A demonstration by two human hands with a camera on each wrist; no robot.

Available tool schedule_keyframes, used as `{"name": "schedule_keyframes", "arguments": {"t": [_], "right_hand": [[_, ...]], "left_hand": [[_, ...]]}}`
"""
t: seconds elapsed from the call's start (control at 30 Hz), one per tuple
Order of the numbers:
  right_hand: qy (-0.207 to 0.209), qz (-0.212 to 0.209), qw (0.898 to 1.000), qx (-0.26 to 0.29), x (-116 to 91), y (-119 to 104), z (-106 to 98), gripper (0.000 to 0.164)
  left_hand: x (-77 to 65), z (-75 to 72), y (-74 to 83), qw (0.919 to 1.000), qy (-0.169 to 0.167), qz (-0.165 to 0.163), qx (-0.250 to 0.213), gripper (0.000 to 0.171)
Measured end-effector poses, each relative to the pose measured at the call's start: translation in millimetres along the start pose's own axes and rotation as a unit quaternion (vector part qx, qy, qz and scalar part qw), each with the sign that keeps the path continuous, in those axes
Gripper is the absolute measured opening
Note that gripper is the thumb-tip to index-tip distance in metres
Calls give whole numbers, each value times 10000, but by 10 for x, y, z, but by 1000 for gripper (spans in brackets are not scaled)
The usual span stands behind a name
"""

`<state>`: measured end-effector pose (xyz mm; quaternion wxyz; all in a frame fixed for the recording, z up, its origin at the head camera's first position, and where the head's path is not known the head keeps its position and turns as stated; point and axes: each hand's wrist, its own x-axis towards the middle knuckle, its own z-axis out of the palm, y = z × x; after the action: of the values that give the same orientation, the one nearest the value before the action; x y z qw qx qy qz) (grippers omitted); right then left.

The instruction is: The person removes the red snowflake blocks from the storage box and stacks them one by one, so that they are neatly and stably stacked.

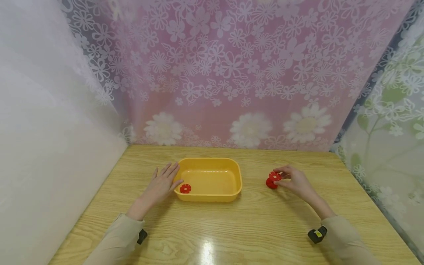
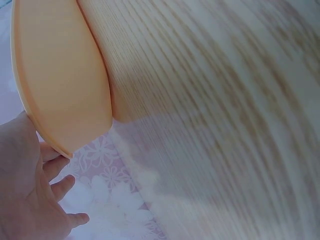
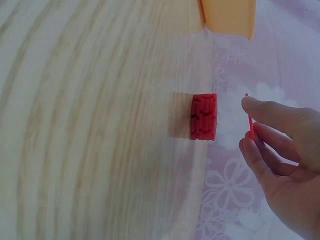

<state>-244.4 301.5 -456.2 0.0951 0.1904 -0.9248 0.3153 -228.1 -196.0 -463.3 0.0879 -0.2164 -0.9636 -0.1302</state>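
Note:
A yellow plastic basin (image 1: 208, 198) sits on the table, with one red notched flower-shaped disc (image 1: 185, 188) lying in its near left corner. My left hand (image 1: 163, 186) rests at the basin's left rim, fingers spread and fairly straight, the thumb reaching over the edge. In the left wrist view the fingertips (image 2: 62, 163) are right at the rim. To the basin's right stands a short stack of red notched discs (image 3: 204, 117). Just above that stack, my right hand (image 1: 296, 182) pinches a single thin red disc (image 1: 275, 176) between thumb and fingers. The right wrist view shows this disc edge-on, apart from the stack.
The wood-grain table (image 1: 212, 221) extends beneath everything. Behind it hangs a pink floral curtain (image 1: 212, 92), with a pale wall covering (image 1: 59, 121) on the left and a flowered one (image 1: 387, 129) on the right. Each wrist carries a black camera (image 1: 317, 235).

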Motion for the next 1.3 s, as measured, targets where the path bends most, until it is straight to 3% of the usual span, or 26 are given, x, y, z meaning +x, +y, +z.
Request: {"name": "schedule_keyframes", "arguments": {"t": [0.4,1.3], "right_hand": [[-342,-124,9992,-193,15,84,67,40],[-565,62,9969,-543,-27,37,86,39]], "left_hand": [[-12,-10,-5,10000,-7,-23,16,67],[0,-20,19,10000,14,-13,-51,68]]}}
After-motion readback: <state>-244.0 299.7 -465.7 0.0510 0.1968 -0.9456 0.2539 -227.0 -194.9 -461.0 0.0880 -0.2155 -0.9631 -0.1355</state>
